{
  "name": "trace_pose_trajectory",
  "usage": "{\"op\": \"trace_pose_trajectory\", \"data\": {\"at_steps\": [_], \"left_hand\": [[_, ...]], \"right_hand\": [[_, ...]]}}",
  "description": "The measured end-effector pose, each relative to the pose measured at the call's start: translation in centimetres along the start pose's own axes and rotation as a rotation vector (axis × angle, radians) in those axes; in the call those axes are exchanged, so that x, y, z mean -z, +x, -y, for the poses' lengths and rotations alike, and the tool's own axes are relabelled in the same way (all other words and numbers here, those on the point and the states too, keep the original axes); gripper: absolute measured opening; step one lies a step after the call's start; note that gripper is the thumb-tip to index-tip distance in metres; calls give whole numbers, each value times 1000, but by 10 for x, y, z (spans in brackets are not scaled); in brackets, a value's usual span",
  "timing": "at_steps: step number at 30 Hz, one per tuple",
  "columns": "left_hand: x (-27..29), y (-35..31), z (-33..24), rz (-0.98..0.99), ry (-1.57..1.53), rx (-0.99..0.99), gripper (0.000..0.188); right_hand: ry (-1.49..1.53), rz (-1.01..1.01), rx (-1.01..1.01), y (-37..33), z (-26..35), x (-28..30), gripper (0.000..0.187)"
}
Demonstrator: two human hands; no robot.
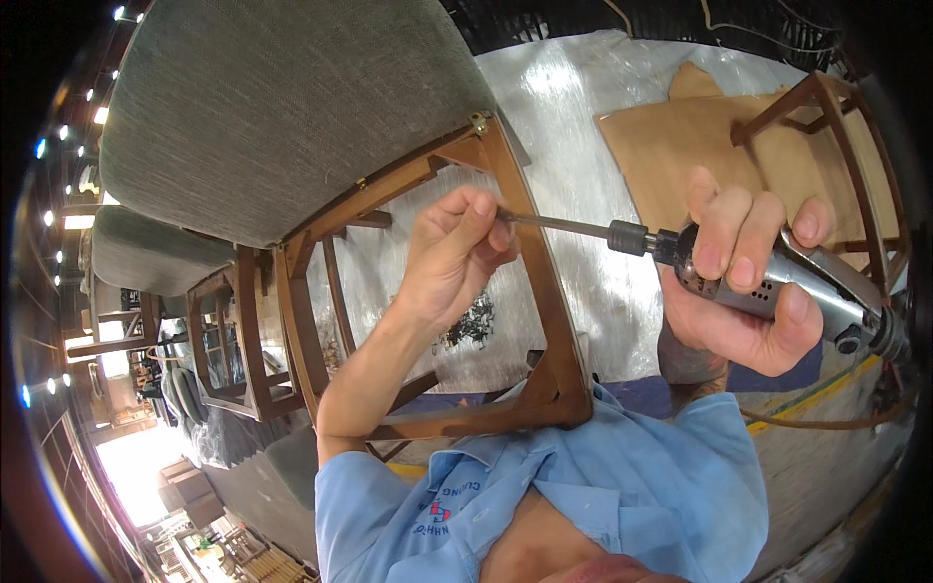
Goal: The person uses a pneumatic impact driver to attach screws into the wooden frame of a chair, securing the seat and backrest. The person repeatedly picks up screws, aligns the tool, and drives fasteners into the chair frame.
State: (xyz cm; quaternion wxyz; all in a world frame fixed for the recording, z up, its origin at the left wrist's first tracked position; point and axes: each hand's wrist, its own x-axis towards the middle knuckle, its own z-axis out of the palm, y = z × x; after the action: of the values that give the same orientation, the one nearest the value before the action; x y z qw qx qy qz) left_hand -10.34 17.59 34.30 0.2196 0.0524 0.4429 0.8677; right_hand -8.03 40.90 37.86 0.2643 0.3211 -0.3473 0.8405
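Observation:
My right hand (748, 277) is wrapped round a silver and black air screwdriver (743, 291), held level at the right. Its long thin bit (569, 226) points left from a dark chuck (629, 237). My left hand (462, 248) pinches the bit's tip between thumb and fingers; whether a screw sits there is hidden. Both hands are above a brown wooden chair frame (559, 335), and my left forearm crosses its opening. A grey upholstered panel (292, 107) stands tilted along the frame's far left side, with a small brass-coloured bracket (478, 121) at the corner.
Through the frame shows a heap of small dark pieces (471, 325) on a plastic-covered surface (622, 321). Cardboard (646, 146) and another wooden frame (841, 126) are at the right. A hose (826, 423) trails from the screwdriver. More chairs (228, 335) stand at the left.

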Motion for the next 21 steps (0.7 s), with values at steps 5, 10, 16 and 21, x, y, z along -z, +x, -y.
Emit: {"op": "trace_pose_trajectory", "data": {"at_steps": [5,10,16,21], "left_hand": [[-5,3,3,-103,-27,12,21],[-6,9,0,-109,56,47,21],[8,13,-2,-62,-55,36,22],[23,28,7,31,-188,5,22]], "right_hand": [[5,193,37,-1,-10,22,43],[-143,-14,-59,1,-3,7,35],[-122,-210,-25,7,-27,3,32],[-60,-128,-19,19,-42,3,35]]}}
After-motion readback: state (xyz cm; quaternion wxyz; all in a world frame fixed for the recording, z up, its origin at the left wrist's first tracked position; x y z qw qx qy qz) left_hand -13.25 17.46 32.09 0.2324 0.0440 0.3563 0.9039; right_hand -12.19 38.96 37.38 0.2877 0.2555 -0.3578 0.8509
